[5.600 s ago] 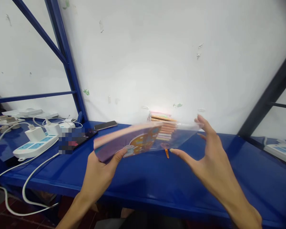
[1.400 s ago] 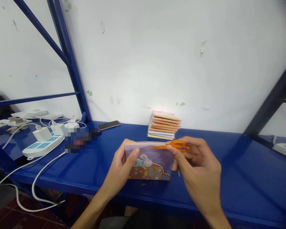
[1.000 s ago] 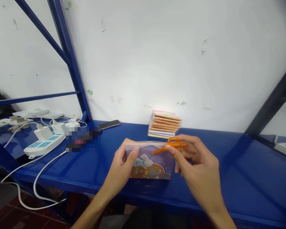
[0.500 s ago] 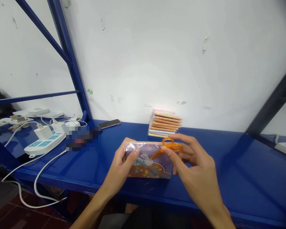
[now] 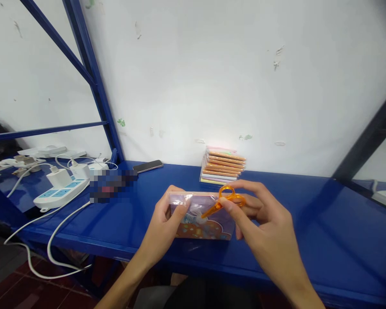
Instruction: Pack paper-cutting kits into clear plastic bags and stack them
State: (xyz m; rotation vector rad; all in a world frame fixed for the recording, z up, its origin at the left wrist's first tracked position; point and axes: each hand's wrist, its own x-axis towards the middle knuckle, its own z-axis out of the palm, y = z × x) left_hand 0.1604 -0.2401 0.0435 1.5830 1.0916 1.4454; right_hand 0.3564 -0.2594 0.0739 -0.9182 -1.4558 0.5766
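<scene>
My left hand grips a flat purple packet in clear plastic wrap, printed with a white rabbit, holding it just above the blue shelf. My right hand pinches small orange scissors between thumb and fingers. Their blades slant down-left, with the tip resting on the wrapped front of the packet near my left thumb. My fingers hide part of the rabbit and the packet's lower left corner.
A stack of similar wrapped pads stands against the white wall behind my hands. To the left lie a phone, a pixelated blurred object, and a white power strip with plugged-in chargers and cables. Blue steel uprights frame the shelf.
The scissors have turned, their blades tilting further down until the tip meets the packet's front. My right hand has shifted slightly left and the packet has stayed in my left hand.
</scene>
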